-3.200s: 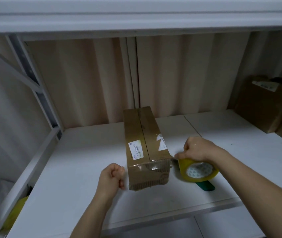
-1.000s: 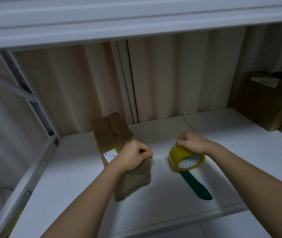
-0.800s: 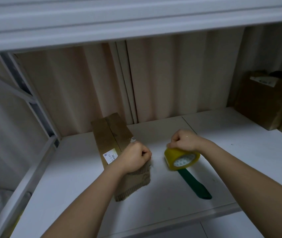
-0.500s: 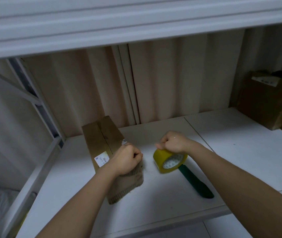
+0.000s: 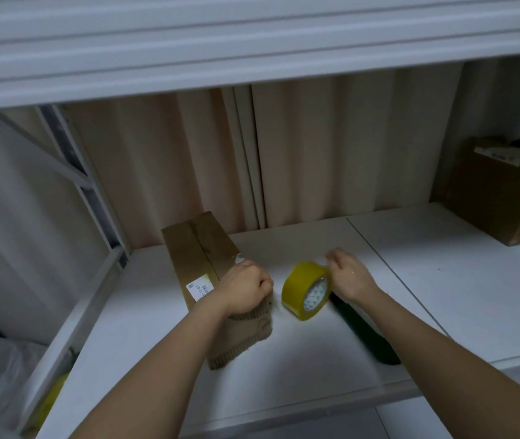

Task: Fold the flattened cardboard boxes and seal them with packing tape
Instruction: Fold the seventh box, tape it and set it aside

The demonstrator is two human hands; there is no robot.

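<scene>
Since a moment ago the tape roll (image 5: 306, 291) has tipped onto its edge on the shelf (image 5: 442, 280), right hand (image 5: 349, 278) loosely holding its rim. The left hand (image 5: 246, 291) is clenched on the near end of the box (image 5: 200, 248), which lies angled toward the back wall. Pulling tape hard could drag the light box sideways, wrinkling the seal.

Dim white shelf (image 5: 461, 280) before beige corrugated wall (image 5: 331, 147).

White shelf (image 5: 442, 280); box (image 5: 198, 248); tape roll (image 5: 299, 286)
</scene>
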